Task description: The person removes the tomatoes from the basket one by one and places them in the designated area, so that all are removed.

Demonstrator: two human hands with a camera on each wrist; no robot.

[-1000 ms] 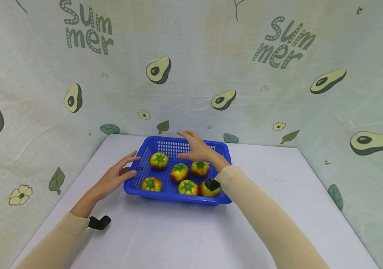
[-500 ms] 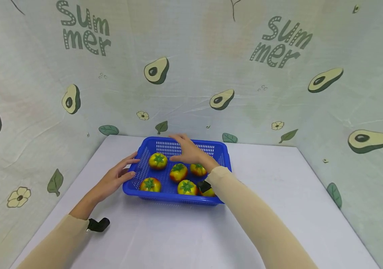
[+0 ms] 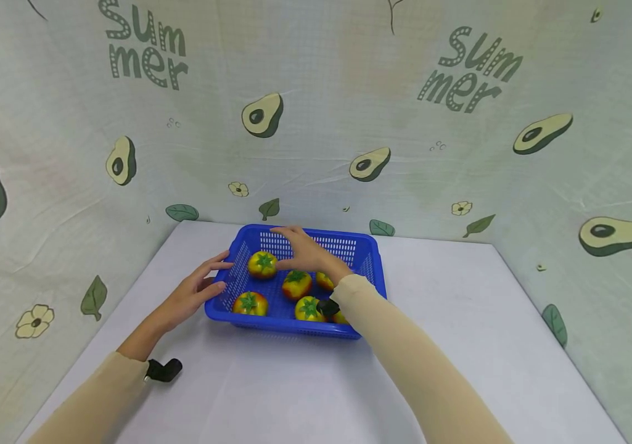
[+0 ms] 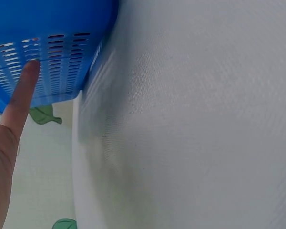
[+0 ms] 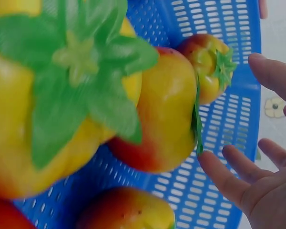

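A blue plastic basket (image 3: 293, 325) with slotted walls holds several yellow-and-red, tomato-like fruits with green star-shaped leaves. My left hand (image 3: 188, 297) is at the basket's left side, its fingers and thumb spread at the rim. In the left wrist view, one finger (image 4: 22, 95) lies against the slotted wall. Over the basket hovers my right hand (image 3: 306, 251), holding nothing, thumb and fingers apart. Its thumb is close to the back-left fruit (image 3: 262, 265); the middle fruit (image 3: 296, 285) lies below the hand. My right wrist and sleeve partly cover the fruits at the right.
The basket stands on a white-covered table (image 3: 449, 320). A cloth backdrop (image 3: 316, 111) printed with avocados and leaves surrounds the table at the back and sides. Black camera mounts (image 3: 163, 370) are on both wrists.
My right hand has moved left across the basket, closer to the back-left fruit. My left hand stays at the left rim. The basket and fruits have not moved.
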